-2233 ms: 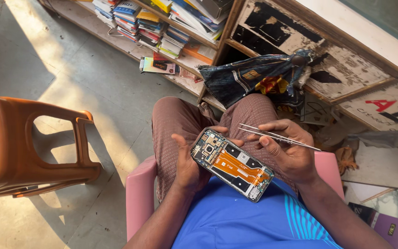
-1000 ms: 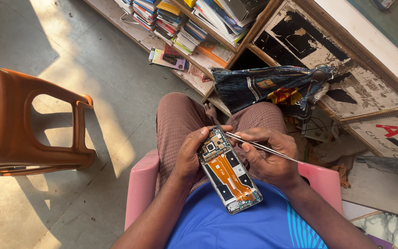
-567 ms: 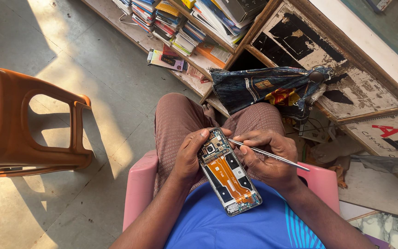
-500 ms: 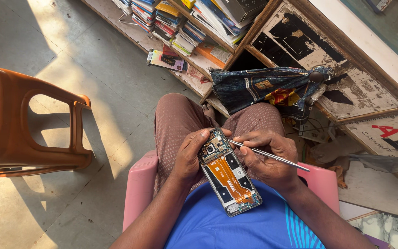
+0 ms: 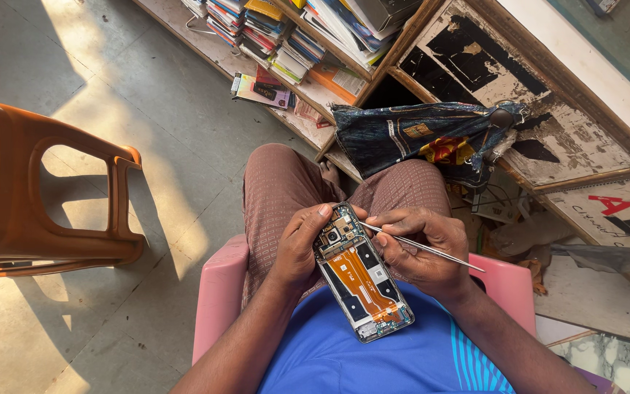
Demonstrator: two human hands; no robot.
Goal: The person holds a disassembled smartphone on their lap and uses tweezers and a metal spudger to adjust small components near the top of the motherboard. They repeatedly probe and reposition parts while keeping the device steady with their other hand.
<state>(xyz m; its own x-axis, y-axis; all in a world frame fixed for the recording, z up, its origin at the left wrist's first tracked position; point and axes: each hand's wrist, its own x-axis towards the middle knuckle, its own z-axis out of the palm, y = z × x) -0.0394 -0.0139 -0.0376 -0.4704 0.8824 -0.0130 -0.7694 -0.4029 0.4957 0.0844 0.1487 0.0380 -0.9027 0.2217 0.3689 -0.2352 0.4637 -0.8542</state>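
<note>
Currently the opened phone, back cover off and boards exposed, sits over the lap in the left hand, fingers clasping it. Right hand pinches tweezers at its camera end; internals remain installed.

My left hand: cradles an opened phone, circuitry up. My right hand: pinches thin metal tweezers, tips at the phone's upper edge, possibly touching. Nearby: brown plastic chair, stacked books.
</note>
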